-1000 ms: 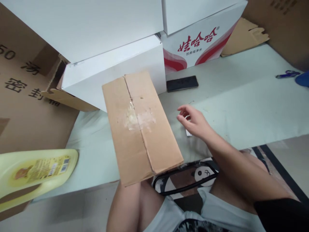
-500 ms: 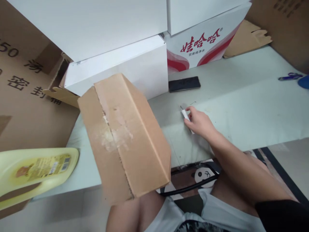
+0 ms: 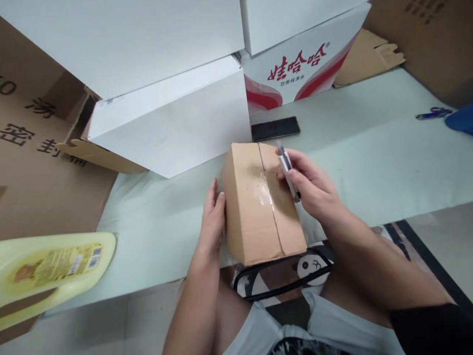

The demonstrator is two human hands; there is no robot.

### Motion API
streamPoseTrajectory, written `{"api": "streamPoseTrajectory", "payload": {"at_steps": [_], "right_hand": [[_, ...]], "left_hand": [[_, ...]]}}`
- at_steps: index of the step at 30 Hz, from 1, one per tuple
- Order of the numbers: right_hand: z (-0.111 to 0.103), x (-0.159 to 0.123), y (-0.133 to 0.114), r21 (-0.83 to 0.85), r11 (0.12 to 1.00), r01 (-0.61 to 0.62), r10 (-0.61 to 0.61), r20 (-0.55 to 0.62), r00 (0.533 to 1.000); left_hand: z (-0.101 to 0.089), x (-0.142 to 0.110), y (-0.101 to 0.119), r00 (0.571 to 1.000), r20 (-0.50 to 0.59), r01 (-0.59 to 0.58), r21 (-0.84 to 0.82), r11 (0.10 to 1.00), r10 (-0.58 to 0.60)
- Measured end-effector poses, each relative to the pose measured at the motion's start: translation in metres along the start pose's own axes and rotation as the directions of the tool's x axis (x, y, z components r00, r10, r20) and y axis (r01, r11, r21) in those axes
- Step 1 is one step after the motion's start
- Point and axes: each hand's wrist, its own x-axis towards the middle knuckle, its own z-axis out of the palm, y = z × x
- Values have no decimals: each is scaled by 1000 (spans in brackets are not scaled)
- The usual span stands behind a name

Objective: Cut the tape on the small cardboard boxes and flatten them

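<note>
My left hand (image 3: 211,217) lies flat, fingers extended, against the side of a cardboard box (image 3: 260,204) standing at the surface's (image 3: 369,162) near edge, while my right hand (image 3: 314,190) fingers grip a utility knife (image 3: 287,171) over its taped seam.

I see all this through one camera on my head, tipped forward and steeply down, close over the near edge of the table (image 3: 369,162). My forearms and lap fill the bottom of the view, stacked white boxes (image 3: 166,123) close off the top, and a yellow jug (image 3: 51,271) sits low on my left.
</note>
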Motion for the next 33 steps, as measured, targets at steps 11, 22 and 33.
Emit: {"api": "streamPoseTrajectory", "payload": {"at_steps": [11, 22, 33], "right_hand": [[15, -5, -9, 126, 989, 79, -79, -2, 997], [11, -9, -25, 250, 965, 76, -55, -92, 994], [20, -28, -50, -197, 972, -129, 144, 62, 988]], "left_hand": [[-26, -30, 65, 698, 402, -658, 33, 752, 593], [-23, -30, 45, 853, 115, -521, 108, 847, 509], [8, -48, 56, 696, 308, -709, 154, 688, 649]]}}
